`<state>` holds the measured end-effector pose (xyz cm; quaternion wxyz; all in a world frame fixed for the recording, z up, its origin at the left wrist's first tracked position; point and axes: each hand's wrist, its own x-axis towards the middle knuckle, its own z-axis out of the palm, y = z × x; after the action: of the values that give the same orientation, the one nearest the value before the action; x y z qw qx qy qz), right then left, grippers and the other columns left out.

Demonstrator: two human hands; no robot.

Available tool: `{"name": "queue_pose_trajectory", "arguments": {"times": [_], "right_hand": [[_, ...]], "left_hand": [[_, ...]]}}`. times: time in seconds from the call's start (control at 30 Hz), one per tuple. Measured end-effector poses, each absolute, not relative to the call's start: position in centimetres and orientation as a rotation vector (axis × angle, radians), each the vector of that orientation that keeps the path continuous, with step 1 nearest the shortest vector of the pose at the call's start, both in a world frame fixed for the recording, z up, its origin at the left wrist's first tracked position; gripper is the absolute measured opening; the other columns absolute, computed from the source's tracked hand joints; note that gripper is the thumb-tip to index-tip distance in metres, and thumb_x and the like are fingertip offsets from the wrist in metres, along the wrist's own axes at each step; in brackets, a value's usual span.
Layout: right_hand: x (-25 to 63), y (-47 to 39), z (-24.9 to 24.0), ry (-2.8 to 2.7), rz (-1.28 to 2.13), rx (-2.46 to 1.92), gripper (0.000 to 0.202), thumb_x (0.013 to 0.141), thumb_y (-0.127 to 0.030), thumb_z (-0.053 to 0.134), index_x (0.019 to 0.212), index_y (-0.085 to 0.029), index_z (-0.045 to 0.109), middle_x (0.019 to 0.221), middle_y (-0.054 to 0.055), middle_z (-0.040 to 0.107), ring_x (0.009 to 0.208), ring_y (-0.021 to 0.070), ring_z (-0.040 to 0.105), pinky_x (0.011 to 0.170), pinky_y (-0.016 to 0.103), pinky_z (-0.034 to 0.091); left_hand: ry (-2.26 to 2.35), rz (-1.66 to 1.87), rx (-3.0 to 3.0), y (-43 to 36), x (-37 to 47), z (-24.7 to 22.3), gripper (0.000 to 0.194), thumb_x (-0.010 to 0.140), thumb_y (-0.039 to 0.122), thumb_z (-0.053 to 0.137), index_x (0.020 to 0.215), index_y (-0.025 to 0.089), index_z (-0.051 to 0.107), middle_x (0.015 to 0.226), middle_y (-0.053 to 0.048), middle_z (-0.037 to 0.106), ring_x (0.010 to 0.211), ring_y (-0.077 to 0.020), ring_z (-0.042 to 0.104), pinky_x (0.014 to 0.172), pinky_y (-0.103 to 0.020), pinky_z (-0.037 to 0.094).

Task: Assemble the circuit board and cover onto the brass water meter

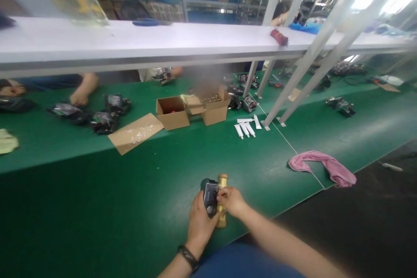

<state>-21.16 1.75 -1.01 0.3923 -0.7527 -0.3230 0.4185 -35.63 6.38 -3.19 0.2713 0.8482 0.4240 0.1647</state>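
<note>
Both my hands meet near the front edge of a green work table [97, 208]. My left hand [199, 221] grips a small assembly: a dark grey block [210, 193] fixed to a brass fitting [223, 181] that stands upright. My right hand [232, 202] pinches the brass fitting from the right, its fingers closed on it. The lower end of the brass part shows below my fingers. A dark band sits on my left wrist.
Two open cardboard boxes [172, 112] and a flat cardboard sheet [135, 132] lie ahead. Several white tubes [247, 127] sit by metal frame legs [293, 91]. A pink cloth [325, 167] lies right. Black bagged parts [104, 119] and another person's hand [81, 93] are far left, under a white shelf [163, 43].
</note>
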Motion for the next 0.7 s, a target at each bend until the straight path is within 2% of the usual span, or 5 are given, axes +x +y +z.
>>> {"name": "queue_pose_trajectory", "arguments": {"times": [0.1, 0.2, 0.37, 0.5, 0.7], "right_hand": [[-20.3, 1.9, -1.6, -0.721, 1.179, -1.772, 0.028, 0.077, -0.036, 0.051, 0.077, -0.012, 0.064, 0.068, 0.002, 0.062, 0.064, 0.0123, 0.055, 0.064, 0.025, 0.044], [-19.4, 1.8, -1.7, -0.657, 1.299, -1.563, 0.035, 0.074, -0.044, 0.055, 0.082, -0.011, 0.064, 0.072, 0.003, 0.063, 0.068, 0.0127, 0.057, 0.068, 0.026, 0.045], [-19.4, 2.2, -2.4, -0.96, 1.246, -1.747, 0.026, 0.064, -0.024, 0.066, 0.089, -0.016, 0.064, 0.078, 0.0, 0.065, 0.07, 0.0124, 0.058, 0.065, 0.023, 0.045], [-19.2, 2.5, -2.1, -1.353, 1.041, -1.96, 0.012, 0.074, -0.022, 0.056, 0.082, -0.02, 0.064, 0.077, -0.001, 0.066, 0.07, 0.0104, 0.059, 0.062, 0.018, 0.042], [-18.0, 3.3, -1.4, -1.534, 0.904, -2.101, 0.014, 0.077, -0.02, 0.05, 0.076, -0.018, 0.064, 0.076, 0.002, 0.066, 0.072, 0.0137, 0.058, 0.063, 0.021, 0.038]], "left_hand": [[1.153, 0.435, 2.212, 6.6, -35.4, -2.9, 0.066, 0.073, 0.033, 0.058, 0.128, 0.014, 0.029, 0.125, -0.015, 0.045, 0.116, -0.0286, 0.044, 0.097, -0.043, 0.035], [1.168, 0.423, 2.155, 6.5, -35.4, -2.7, 0.062, 0.076, 0.031, 0.056, 0.13, 0.016, 0.029, 0.122, -0.013, 0.049, 0.112, -0.0266, 0.048, 0.094, -0.04, 0.038], [1.181, 0.379, 2.159, 6.6, -35.8, -2.6, 0.064, 0.076, 0.031, 0.057, 0.131, 0.016, 0.028, 0.119, -0.013, 0.051, 0.108, -0.0253, 0.051, 0.09, -0.037, 0.041], [1.124, 0.367, 2.185, 7.2, -36.4, -2.4, 0.064, 0.075, 0.032, 0.058, 0.13, 0.016, 0.03, 0.119, -0.012, 0.051, 0.107, -0.0244, 0.051, 0.091, -0.035, 0.04], [1.108, 0.401, 2.186, 7.6, -36.8, -2.4, 0.069, 0.072, 0.035, 0.062, 0.13, 0.014, 0.031, 0.124, -0.013, 0.048, 0.112, -0.0238, 0.047, 0.096, -0.036, 0.037]]}}
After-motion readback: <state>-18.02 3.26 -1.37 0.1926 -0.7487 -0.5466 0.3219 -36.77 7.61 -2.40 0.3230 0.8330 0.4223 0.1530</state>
